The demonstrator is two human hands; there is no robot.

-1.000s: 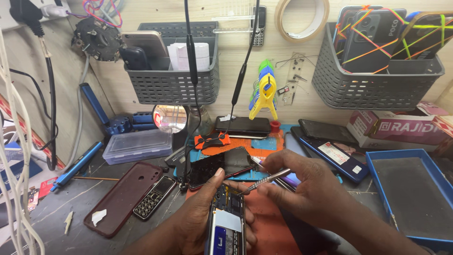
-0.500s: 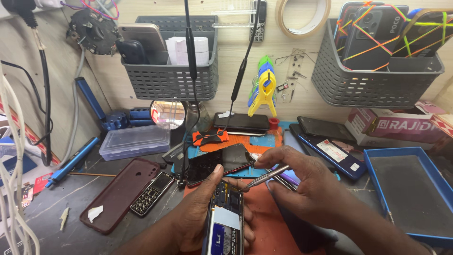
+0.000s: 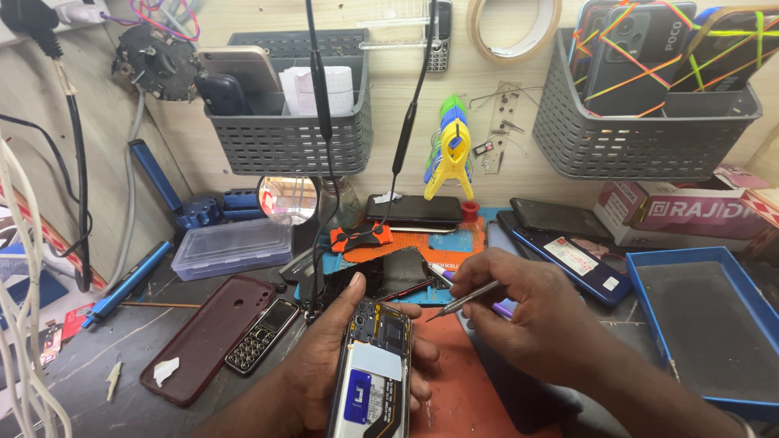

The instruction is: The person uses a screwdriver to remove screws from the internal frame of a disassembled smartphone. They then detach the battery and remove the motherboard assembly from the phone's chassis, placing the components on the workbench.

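Bench view from above, hands at near centre. Left hand [image 3: 341, 365] grasps an opened smartphone [image 3: 375, 365] from beneath, thumb along its left edge, fingertips wrapped over the right edge. Back cover is off: circuit board with yellow-edged parts at the far end, battery with a blue and white label nearer the camera. Phone is held just above a red mat [image 3: 454, 381] on the desk [image 3: 97, 357].

Right hand [image 3: 519, 312] is clenched around a thin metal screwdriver [image 3: 464, 298], held like a pen, tip pointing left and down, just beside the phone's far right corner. Whether the tip touches the phone cannot be told.

Left of the hands: dark red phone case [image 3: 203, 332] lying flat, small keypad phone [image 3: 261, 347] touching its right side. Farther left, a clear plastic box [image 3: 231, 247] and a blue pen-shaped tool [image 3: 126, 280].

Far side, beyond the hands: orange and black part [image 3: 359, 236] on a blue work mat [image 3: 454, 242], dark phone [image 3: 414, 209] behind it, round mirror [image 3: 286, 199] to the left. Right: dark blue phone [image 3: 568, 251] with a white label, blue tray [image 3: 706, 316].

Wall: two grey baskets [image 3: 284, 142] [image 3: 641, 142] holding phones, yellow clamp [image 3: 454, 158] between them, tape roll [image 3: 515, 28] above.
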